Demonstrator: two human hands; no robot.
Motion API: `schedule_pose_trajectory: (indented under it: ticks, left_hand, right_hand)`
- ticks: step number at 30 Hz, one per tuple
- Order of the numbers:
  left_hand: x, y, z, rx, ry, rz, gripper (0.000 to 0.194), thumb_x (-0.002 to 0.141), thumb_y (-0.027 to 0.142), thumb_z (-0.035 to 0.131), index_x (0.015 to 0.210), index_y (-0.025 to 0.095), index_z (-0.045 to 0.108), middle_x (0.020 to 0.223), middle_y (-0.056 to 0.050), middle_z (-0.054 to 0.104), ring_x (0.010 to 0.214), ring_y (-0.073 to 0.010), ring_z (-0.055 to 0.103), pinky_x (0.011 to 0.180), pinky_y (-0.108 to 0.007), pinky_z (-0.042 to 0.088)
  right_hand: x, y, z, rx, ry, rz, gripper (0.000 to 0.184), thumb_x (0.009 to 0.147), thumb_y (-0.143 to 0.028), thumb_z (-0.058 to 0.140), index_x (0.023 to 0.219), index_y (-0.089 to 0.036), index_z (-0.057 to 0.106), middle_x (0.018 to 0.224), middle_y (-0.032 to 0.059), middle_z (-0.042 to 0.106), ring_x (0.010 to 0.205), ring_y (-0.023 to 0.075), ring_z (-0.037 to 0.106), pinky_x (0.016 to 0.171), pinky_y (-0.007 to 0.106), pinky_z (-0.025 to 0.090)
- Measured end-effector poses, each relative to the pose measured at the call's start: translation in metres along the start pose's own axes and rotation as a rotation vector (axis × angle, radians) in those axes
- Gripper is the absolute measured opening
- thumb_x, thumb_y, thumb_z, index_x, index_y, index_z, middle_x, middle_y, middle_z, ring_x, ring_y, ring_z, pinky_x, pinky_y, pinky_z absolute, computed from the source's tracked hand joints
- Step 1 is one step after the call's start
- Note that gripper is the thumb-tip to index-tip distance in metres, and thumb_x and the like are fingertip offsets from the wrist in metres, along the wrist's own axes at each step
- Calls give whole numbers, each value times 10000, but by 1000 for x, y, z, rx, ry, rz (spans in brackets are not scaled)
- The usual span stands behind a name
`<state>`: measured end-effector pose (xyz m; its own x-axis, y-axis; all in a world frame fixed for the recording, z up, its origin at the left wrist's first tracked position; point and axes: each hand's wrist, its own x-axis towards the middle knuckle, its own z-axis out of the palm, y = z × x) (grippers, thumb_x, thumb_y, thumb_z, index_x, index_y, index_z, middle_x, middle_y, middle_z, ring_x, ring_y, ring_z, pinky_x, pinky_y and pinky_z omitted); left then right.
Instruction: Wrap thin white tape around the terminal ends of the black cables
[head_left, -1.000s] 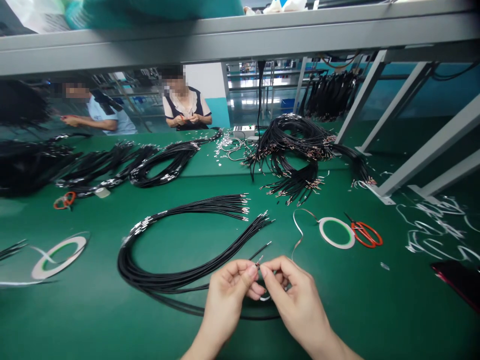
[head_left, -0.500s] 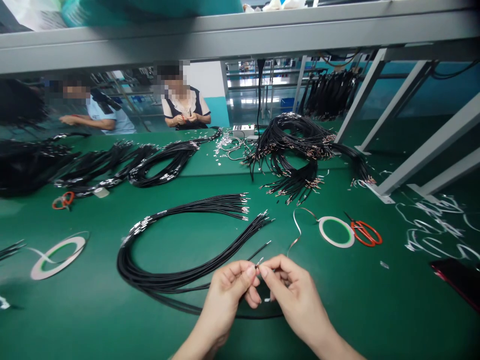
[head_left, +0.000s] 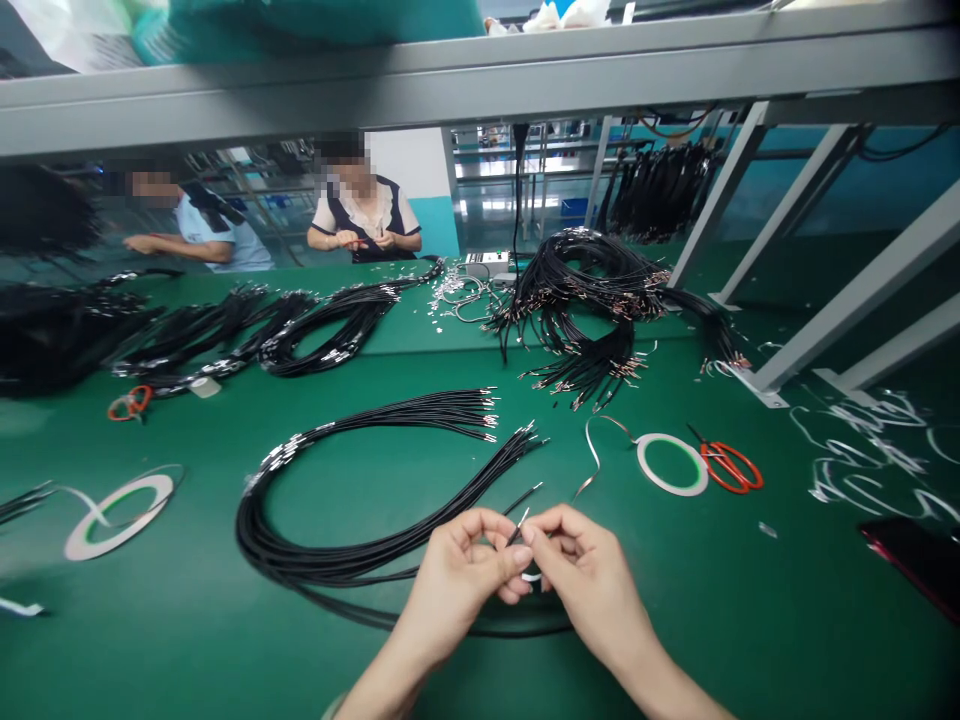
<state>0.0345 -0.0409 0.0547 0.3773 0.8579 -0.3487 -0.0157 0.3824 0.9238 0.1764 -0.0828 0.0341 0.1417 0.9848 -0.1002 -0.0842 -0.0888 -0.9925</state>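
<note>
left hand (head_left: 457, 580) and right hand (head_left: 592, 585) together, wrists low, fingertips pinching one black wire (head_left: 516, 531) with metal terminal end, above green bench mat (head_left: 675, 620). coiled black wire bundle (head_left: 360, 553) just left; tape roll (head_left: 645, 450), orange scissors (head_left: 731, 467) further right.

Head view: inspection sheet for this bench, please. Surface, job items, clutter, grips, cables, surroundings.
Surface: glossy green bench mat.
Job's things: thin black wire with metal tip; white tape roll with green core, its strip curving toward the hands.
Clutter: curled white strip offcuts; orange-handled steel scissors.
Grips: left hand pinches the wire; right hand at its tip, contact unclear.
Cables: black wire bundle with metal terminals looped in front; more piled behind.
Surroundings: grey steel shelf overhead; co-worker in dark vest and another in pale shirt beyond.
</note>
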Motion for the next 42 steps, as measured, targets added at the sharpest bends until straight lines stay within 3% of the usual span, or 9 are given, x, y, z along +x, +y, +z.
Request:
schedule_pose_trajectory:
  ticks: [4, 9, 16, 23, 28, 36, 42]
  left_hand:
    - [2, 0, 2, 54, 122, 36, 283, 673, 327, 788, 770, 112, 630, 596, -15, 678, 556, -154, 685, 522, -216, 535]
    - [-1, -1, 5, 54, 153, 51, 286, 703, 369, 753, 746, 103, 658, 610, -32, 691, 550, -158, 691, 530, -223, 548]
    - [-5, -3, 3, -16, 77, 45, 312, 705, 404, 750, 720, 109, 651, 593, -16, 668, 472, -129, 646, 464, -212, 522]
    - [-6, -1, -1, -59, -41, -4, 348, 800, 418, 665, 629, 118, 619, 408, 7, 587, 339, -51, 490, 404, -142, 393]
    - [-6, -1, -2, -129, -65, -8, 346, 797, 406, 672, 608, 121, 616, 408, 43, 526, 323, -31, 423, 378, -135, 325]
    - [-3, -10, -2, -145, -73, 5, 357, 826, 417, 635, 619, 126, 610, 374, 44, 515, 323, -31, 373, 414, -154, 300]
    - [0, -12, -4, -69, -53, 47, 287, 818, 375, 656, 682, 124, 639, 446, 43, 548, 357, -34, 429, 444, -158, 339]
  right_hand:
    - [-1, 1, 2, -27, 15, 2, 236, 869, -380, 602, 830, -157, 666, 661, 12, 620, 511, 105, 466, 479, 222, 370]
    - [-3, -2, 5, -46, 29, -27, 225, 858, -377, 614, 824, -162, 673, 683, 16, 625, 528, 112, 473, 490, 227, 385]
    - [-4, 0, 5, 18, -22, -12, 243, 867, -387, 607, 843, -154, 674, 682, 24, 646, 537, 117, 503, 489, 226, 408]
    - [-4, -6, 2, 58, -65, 25, 242, 852, -374, 634, 819, -141, 691, 664, 24, 654, 516, 99, 512, 479, 207, 427]
    - [-1, -11, 3, 126, -76, 36, 210, 829, -348, 668, 776, -146, 697, 689, 18, 676, 474, 67, 487, 445, 175, 419]
    - [4, 1, 9, 249, -59, -2, 206, 808, -331, 693, 724, -145, 666, 650, 4, 659, 474, 65, 479, 431, 165, 383]
    - [10, 5, 0, 287, -42, 178, 228, 815, -366, 676, 768, -143, 667, 690, 17, 670, 435, 48, 415, 402, 167, 268]
